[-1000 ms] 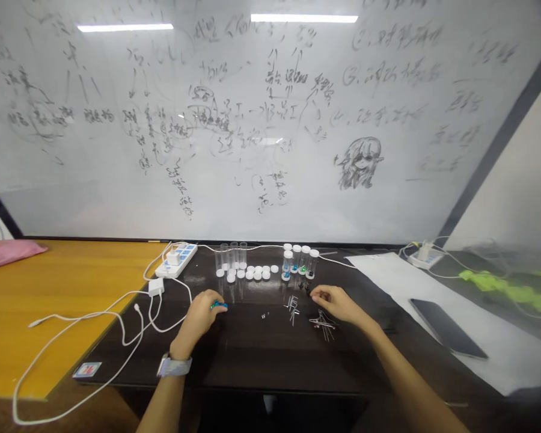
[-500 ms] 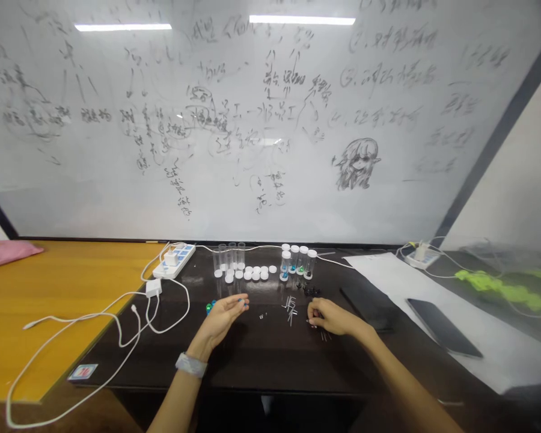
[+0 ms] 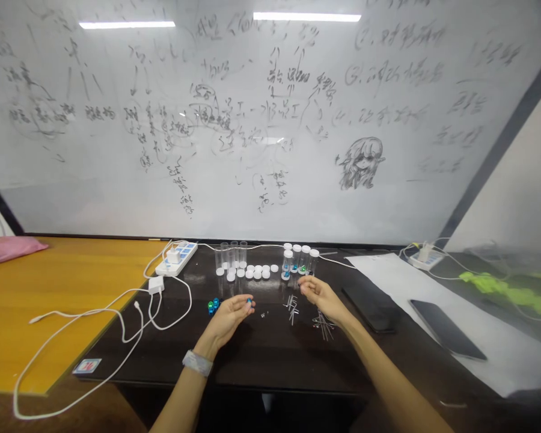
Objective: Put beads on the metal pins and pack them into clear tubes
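Note:
Pinched in the fingertips of my left hand (image 3: 228, 317) is a small shiny blue ball (image 3: 249, 302). More blue and green balls (image 3: 212, 307) lie just left of that hand. My right hand (image 3: 322, 296) is over the spot in front of the capped vials (image 3: 287, 264), its thumb and fingers together; what they hold, if anything, is too small to make out. Below it lies a fan of thin metal pins (image 3: 323, 325). Short clear tubes (image 3: 292, 308) are scattered between the hands, with a few tiny bits (image 3: 264, 314) nearer the left.
Open clear vials (image 3: 233, 257) stand at the back beside several white caps (image 3: 257, 274). A dark flat object (image 3: 367, 308) and a phone (image 3: 446, 328) lie right. White cables (image 3: 139, 337) and a power strip (image 3: 177, 258) are left; a whiteboard (image 3: 234, 198) rises behind.
My right hand has moved from the pins up toward the capped vials, uncovering the pins and covering the small black pieces. My left hand keeps the blue ball and has turned slightly.

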`<state>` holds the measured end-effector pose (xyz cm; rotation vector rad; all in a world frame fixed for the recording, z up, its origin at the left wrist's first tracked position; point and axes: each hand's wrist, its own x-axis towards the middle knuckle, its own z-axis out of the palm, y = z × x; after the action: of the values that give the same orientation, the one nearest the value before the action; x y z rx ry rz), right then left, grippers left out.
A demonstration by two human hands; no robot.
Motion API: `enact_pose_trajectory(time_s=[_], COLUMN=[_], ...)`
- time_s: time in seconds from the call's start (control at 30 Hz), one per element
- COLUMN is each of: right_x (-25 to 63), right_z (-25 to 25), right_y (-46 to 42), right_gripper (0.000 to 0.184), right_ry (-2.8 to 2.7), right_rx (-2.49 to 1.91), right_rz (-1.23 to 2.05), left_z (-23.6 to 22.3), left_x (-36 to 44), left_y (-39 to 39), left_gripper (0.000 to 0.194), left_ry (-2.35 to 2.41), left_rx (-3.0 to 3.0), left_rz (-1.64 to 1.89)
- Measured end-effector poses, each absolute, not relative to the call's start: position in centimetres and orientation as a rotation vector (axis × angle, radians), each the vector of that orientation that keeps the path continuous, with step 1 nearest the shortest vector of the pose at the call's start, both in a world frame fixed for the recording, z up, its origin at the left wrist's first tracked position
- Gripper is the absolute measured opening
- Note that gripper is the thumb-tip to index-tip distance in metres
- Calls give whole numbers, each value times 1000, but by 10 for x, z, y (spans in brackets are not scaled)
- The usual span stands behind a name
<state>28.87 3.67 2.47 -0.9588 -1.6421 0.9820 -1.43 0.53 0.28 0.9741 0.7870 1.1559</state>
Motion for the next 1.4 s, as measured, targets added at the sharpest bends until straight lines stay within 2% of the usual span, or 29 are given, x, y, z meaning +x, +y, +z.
enact_pose_trajectory(time_s=[0.07, 0.23, 0.4, 0.67, 0.97, 1.17, 1.4], right_x=[267, 200, 158, 162, 162, 166, 166], right_z=[26, 24, 8, 1, 3, 5, 0], right_y=[42, 53, 51, 48, 48, 49, 51], right_gripper=[48, 38, 36, 37, 39, 37, 36], right_ry=[-1534, -1396, -1296, -1166, -1345, -1466, -1528], right_rx=[-888, -697, -630, -682, -711, -751, -761], right_rz=[1066, 1208, 1263, 1201, 1097, 1056, 1047], left_z=[3, 0, -3, -1, -4, 0, 5], left_x=[-12, -7, -5, -5, -5, -5, -3], left_y=[4, 6, 7, 5, 6, 1, -3], left_gripper=[45, 39, 36, 35, 37, 45, 37], left_ry=[788, 820, 855, 866, 858, 820, 898], left_rx=[1007, 1146, 1215, 1239, 1243, 1247, 1258], left_rz=[1148, 1235, 1233, 1194, 1184, 1127, 1138])
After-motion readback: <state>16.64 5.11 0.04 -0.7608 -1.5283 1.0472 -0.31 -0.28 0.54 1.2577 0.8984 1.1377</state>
